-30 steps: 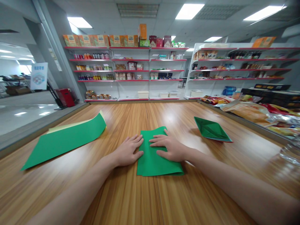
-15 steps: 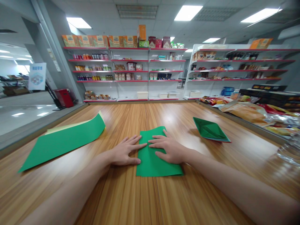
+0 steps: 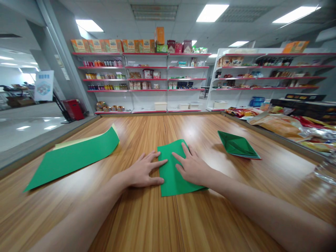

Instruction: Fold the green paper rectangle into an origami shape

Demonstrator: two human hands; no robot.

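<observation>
A green sheet of paper [image 3: 172, 178], which looks folded over, lies on the wooden table in front of me. My left hand [image 3: 145, 170] rests at its left edge, fingers spread, with the index fingertip and thumb tip on the paper. Over its right part lies my right hand [image 3: 195, 166], fingers apart and pointing away from me, covering much of the right edge. Neither hand grips anything. On the left lies a larger green sheet [image 3: 76, 157] with yellow paper under it and its far right corner curling up. Folded green paper [image 3: 237, 145] sits to the right.
Low edging borders the wooden table [image 3: 136, 220]. Snack packets [image 3: 278, 124] and dark boxes [image 3: 301, 108] are heaped beyond the right edge, near a clear plastic or glass object [image 3: 327, 171]. Stocked shelves [image 3: 147, 90] stand behind the table.
The green paper has turned slightly, its near edge now slanting up to the right. My right hand has shifted slightly, its fingers moving toward the paper's far right corner. My left hand stays nearly in place.
</observation>
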